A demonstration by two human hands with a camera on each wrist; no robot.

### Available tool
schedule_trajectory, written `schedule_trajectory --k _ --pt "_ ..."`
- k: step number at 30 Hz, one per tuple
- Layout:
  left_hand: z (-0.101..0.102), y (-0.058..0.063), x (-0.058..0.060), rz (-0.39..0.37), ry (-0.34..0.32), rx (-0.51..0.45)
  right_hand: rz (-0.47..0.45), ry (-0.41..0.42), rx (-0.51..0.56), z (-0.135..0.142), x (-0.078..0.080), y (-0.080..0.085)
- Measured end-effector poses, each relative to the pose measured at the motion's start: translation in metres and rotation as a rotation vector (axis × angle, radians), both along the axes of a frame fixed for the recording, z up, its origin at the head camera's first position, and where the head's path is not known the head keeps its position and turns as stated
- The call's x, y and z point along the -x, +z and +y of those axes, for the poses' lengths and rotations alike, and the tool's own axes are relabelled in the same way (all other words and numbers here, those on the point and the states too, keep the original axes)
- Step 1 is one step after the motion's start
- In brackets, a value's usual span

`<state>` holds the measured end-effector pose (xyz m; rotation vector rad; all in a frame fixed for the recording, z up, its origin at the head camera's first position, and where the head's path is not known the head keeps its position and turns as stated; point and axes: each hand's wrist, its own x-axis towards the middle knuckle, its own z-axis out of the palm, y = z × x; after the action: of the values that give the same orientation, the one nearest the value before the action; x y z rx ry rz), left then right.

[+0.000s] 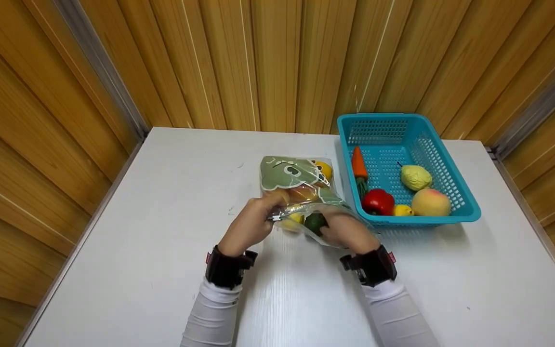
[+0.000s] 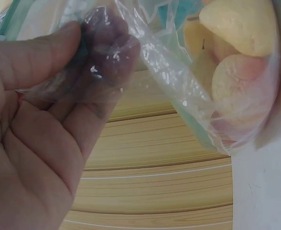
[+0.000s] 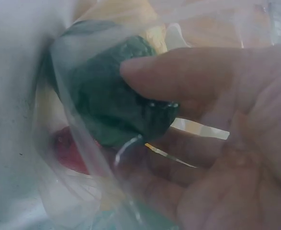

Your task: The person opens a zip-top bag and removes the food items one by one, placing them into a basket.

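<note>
A clear zip bag [image 1: 281, 174] printed with a green cartoon face lies on the table, its mouth towards me. My left hand [image 1: 253, 220] pinches the bag's edge near the zip; thumb and fingers show on either side of the film in the left wrist view. Inside the bag, my right hand [image 1: 349, 230] holds a dark green, lumpy fruit or vegetable [image 3: 106, 91], thumb on top and fingers beneath. A yellow fruit [image 1: 295, 219] lies beside it. The left wrist view shows a pear [image 2: 245, 26] and a peach-like fruit [image 2: 238, 84] through the plastic. A red piece [image 3: 73, 151] appears below the green one.
A blue basket [image 1: 455, 173] stands at the back right, close to the bag. In it are a carrot [image 1: 359, 164], a red pepper-like piece [image 1: 378, 201], a small lemon [image 1: 403, 210], a peach [image 1: 430, 202] and a pale yellow-green fruit [image 1: 416, 177]. Wood-patterned walls [image 1: 277, 67] border the white table [image 1: 171, 231].
</note>
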<state>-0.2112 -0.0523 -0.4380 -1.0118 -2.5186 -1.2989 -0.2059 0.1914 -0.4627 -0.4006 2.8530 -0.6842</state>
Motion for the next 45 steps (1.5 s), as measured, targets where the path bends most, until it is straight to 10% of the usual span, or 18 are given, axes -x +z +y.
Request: schedule_trajectory --k 9,26,45 --pt "0.0 0.0 0.0 0.005 -0.001 0.006 -0.105 -0.106 -0.014 -0.003 -0.003 0.01" --pt "0.002 0.002 0.002 -0.008 -0.015 -0.02 0.186 0.116 0.002 0.001 -0.024 0.038" --pt "-0.001 0.0 0.001 -0.006 -0.002 -0.032 0.107 0.09 -0.008 0.007 -0.042 0.062"
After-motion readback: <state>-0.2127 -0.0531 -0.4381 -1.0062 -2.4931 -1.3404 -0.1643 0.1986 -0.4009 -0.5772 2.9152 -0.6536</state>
